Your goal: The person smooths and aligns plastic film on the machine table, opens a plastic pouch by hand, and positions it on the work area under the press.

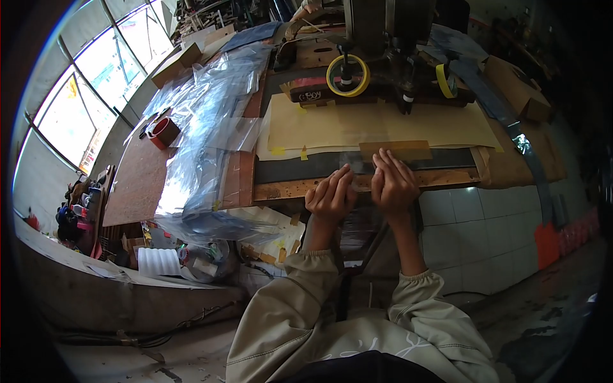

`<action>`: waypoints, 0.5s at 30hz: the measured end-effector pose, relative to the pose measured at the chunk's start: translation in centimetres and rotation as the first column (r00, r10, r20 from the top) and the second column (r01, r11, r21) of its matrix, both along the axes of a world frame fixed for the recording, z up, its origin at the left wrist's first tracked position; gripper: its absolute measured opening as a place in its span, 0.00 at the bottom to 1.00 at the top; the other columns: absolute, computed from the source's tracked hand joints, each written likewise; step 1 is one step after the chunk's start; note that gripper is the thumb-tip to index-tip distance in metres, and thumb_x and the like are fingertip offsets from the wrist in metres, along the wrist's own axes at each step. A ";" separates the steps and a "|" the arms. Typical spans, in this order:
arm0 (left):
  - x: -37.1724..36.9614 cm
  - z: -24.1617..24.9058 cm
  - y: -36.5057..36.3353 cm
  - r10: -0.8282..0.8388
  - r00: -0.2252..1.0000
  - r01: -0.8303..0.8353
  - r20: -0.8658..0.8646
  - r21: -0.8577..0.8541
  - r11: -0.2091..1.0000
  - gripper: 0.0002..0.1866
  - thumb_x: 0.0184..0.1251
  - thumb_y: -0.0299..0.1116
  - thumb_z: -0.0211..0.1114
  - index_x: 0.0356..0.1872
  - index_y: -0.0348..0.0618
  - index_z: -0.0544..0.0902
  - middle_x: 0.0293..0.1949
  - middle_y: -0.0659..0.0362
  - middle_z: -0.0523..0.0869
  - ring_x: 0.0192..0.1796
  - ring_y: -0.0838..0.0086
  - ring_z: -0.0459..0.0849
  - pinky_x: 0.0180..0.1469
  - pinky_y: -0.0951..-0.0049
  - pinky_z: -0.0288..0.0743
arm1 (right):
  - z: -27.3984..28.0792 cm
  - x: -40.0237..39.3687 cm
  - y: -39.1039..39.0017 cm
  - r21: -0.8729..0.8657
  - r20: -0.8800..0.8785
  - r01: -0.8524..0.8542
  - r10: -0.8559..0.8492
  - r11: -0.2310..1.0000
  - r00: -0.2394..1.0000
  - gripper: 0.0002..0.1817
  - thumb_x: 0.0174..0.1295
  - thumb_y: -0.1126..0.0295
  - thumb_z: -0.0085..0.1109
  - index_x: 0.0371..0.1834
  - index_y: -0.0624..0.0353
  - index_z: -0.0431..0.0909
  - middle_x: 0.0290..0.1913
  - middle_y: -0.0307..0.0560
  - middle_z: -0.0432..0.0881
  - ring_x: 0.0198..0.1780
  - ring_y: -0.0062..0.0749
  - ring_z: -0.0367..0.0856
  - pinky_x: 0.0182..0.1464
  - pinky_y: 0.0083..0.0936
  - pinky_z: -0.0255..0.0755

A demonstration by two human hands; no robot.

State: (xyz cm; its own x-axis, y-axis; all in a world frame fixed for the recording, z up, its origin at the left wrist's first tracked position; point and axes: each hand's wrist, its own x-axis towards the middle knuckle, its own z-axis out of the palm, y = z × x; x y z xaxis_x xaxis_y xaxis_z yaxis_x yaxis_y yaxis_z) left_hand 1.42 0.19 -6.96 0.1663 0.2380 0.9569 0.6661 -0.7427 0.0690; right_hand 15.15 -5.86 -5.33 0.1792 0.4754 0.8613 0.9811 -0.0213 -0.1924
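My left hand is closed at the table's front edge, fingers curled and pressed together. Beside it, my right hand is closed too, its fingertips at the lower edge of a brown strip. A clear plastic sheet, faint and hard to outline, appears pinched between the fingers of both hands. Under and beyond it lies a tan paper board with small yellow tape pieces along its near edge. A dark mat shows in front of the board.
A machine head with yellow tape rolls hangs over the table's back. A heap of clear plastic sheets and a red-brown tape roll lie left. Cardboard boxes stand right. Another person's hand shows at the top.
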 end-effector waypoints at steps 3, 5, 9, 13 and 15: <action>0.0 -0.1 0.0 0.010 1.000 -0.010 -0.001 0.002 1.000 0.12 0.69 0.38 0.55 0.34 0.56 0.89 0.40 0.74 0.91 0.35 0.84 0.87 0.37 0.81 0.67 | -0.1 0.0 0.0 0.003 0.001 0.001 -0.001 1.000 1.000 0.17 0.64 0.67 0.50 0.47 0.60 0.86 0.52 0.49 0.87 0.58 0.39 0.84 0.60 0.35 0.74; 0.1 -0.2 0.0 0.011 1.000 -0.011 0.005 0.005 1.000 0.13 0.70 0.38 0.55 0.34 0.56 0.89 0.39 0.74 0.91 0.36 0.84 0.87 0.38 0.81 0.67 | -0.1 0.0 0.0 0.002 -0.002 0.003 -0.003 1.000 1.000 0.17 0.64 0.67 0.50 0.47 0.60 0.86 0.52 0.49 0.87 0.58 0.39 0.84 0.60 0.35 0.74; 0.2 -0.2 -0.1 0.021 1.000 -0.021 0.020 -0.001 1.000 0.13 0.70 0.38 0.55 0.34 0.56 0.89 0.39 0.74 0.91 0.35 0.84 0.87 0.39 0.81 0.67 | 0.0 0.0 0.0 -0.006 -0.004 -0.001 0.001 1.000 1.000 0.16 0.63 0.67 0.51 0.47 0.60 0.86 0.52 0.49 0.87 0.57 0.39 0.84 0.60 0.36 0.75; 0.2 -0.2 -0.1 0.025 1.000 -0.025 0.015 0.002 1.000 0.13 0.69 0.38 0.55 0.33 0.57 0.89 0.39 0.75 0.91 0.35 0.84 0.86 0.39 0.81 0.66 | 0.0 0.0 0.1 -0.004 -0.009 -0.006 0.006 1.000 1.000 0.16 0.63 0.67 0.51 0.47 0.60 0.86 0.52 0.49 0.87 0.57 0.39 0.85 0.60 0.36 0.75; 0.2 -0.3 0.0 0.026 1.000 -0.026 0.015 0.002 1.000 0.12 0.69 0.38 0.55 0.33 0.57 0.89 0.39 0.75 0.91 0.35 0.84 0.86 0.39 0.81 0.66 | 0.0 0.1 0.0 -0.005 -0.010 -0.009 0.009 1.000 1.000 0.16 0.63 0.67 0.51 0.47 0.60 0.86 0.52 0.49 0.87 0.57 0.39 0.85 0.60 0.36 0.75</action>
